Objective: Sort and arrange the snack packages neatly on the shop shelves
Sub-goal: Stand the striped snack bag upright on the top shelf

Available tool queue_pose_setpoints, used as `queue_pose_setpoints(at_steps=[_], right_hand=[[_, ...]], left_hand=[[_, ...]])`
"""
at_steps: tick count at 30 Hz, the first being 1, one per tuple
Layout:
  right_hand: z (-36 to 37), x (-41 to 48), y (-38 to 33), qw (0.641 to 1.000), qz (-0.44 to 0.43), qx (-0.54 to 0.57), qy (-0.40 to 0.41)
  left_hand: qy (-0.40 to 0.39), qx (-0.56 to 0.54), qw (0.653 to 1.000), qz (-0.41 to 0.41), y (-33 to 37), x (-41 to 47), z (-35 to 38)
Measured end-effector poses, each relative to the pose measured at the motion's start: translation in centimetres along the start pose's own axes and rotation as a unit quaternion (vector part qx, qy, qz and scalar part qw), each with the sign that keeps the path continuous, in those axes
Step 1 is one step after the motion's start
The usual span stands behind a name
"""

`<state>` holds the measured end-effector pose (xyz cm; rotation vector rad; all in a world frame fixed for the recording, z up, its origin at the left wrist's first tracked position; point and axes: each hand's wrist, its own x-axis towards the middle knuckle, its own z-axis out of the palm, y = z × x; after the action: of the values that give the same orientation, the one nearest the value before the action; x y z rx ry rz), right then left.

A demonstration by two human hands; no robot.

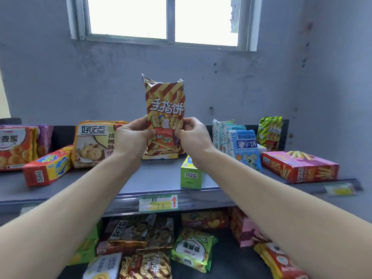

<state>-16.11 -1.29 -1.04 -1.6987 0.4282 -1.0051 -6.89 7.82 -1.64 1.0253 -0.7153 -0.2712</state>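
Note:
A red-and-yellow striped finger-biscuit bag (164, 101) stands upright at the middle of the top shelf (153, 178), held from both sides. My left hand (131, 136) grips its lower left edge and my right hand (192, 135) pinches its lower right edge. A yellow package sits partly hidden behind the bag's base. Other snack packages stand on the same shelf: a walnut-cookie bag (93, 144) to the left and blue-and-white biscuit bags (244, 150) to the right.
On the top shelf lie a red box (47, 168), an orange bag (16, 148), a green box (190, 174), a pink-red box (300, 166) and a green striped bag (269, 132). The lower shelf holds several jumbled bags (193, 248). A price tag (158, 202) hangs on the shelf edge.

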Motion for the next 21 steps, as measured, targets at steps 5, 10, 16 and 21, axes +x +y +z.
queue_pose_setpoints(at_steps=[5, 10, 16, 21], right_hand=[[-5.3, -1.7, -0.7, 0.998, -0.033, 0.033, 0.05], [-10.8, -3.2, -0.2, 0.993, -0.044, 0.011, 0.112], [-17.3, -2.9, 0.4, 0.983, -0.058, 0.0, 0.172], [-24.3, -0.4, 0.6, 0.979, -0.073, 0.012, 0.188]], left_hand=[[-0.077, -0.049, 0.996, 0.017, -0.8, -1.3, 4.9], [-0.135, -0.09, 0.987, -0.01, -2.7, -2.8, 9.9], [-0.178, -0.08, 0.981, -0.022, -4.2, -3.1, 16.2], [-0.204, -0.09, 0.974, -0.037, -5.9, -1.6, 23.2]])
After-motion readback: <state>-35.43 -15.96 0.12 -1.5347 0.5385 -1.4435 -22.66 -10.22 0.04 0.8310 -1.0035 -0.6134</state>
